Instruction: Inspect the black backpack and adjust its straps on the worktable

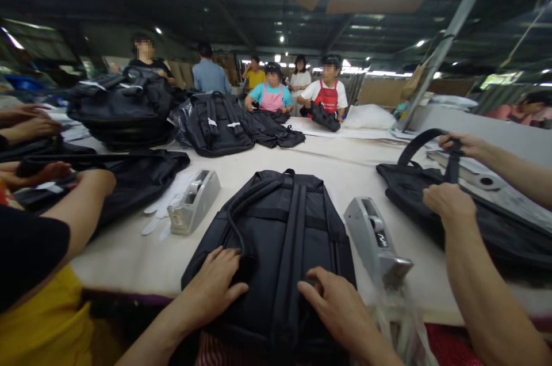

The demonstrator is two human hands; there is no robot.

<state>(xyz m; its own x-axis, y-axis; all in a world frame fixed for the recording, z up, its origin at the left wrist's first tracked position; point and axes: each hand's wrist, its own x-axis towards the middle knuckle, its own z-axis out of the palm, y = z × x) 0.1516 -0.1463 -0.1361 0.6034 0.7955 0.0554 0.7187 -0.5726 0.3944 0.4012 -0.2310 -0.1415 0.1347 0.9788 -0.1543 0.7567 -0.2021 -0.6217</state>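
Both hands rest flat at the bottom centre of the frame: the left hand lies open with fingers spread on the black backpack, and the right hand presses its lower edge, fingers loosely curled, gripping nothing. Straps face upward. For a clean result, pressure should stay even and the straps straight — judged, not observed. Two tape dispensers flank the backpack, one left, one right, close enough to snag. At the right edge, a co-worker's hands hold another bag's strap; more bags are piled upper left.
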